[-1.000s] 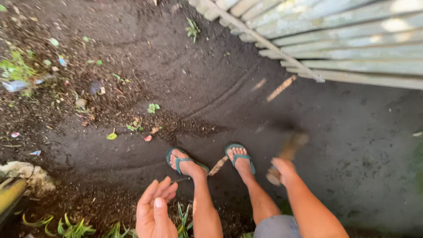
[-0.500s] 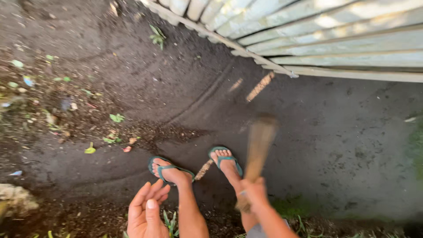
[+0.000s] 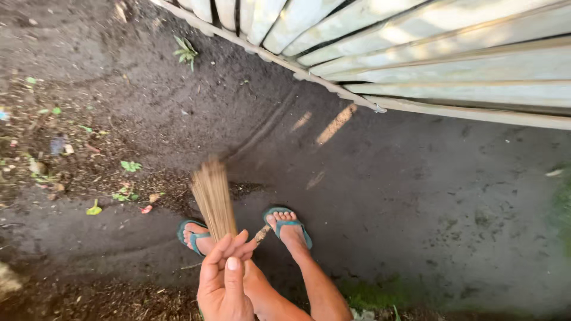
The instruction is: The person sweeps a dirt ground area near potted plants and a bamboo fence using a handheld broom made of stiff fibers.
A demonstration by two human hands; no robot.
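Note:
A stick broom [image 3: 211, 193] of thin tan bristles stands nearly upright over dark, damp soil, its fanned end pointing away from me. My left hand [image 3: 223, 285] is raised flat in front of the broom's lower end, thumb toward me, and covers it. Of my right hand [image 3: 245, 246] only some fingers show past the left hand, wrapped at the broom's base. Below the hands are my feet in teal flip-flops, the left one [image 3: 191, 233] and the right one [image 3: 289, 224].
A pale slatted fence [image 3: 416, 53] runs across the top right. Small leaves and litter [image 3: 128, 166] lie scattered on the soil at left. A little weed [image 3: 186, 52] grows by the fence, and a grass patch [image 3: 369, 294] sits near my right leg.
My right hand has swung the broom from low on the right, up and leftward, to in front of my left hand. The view has drifted right and forward.

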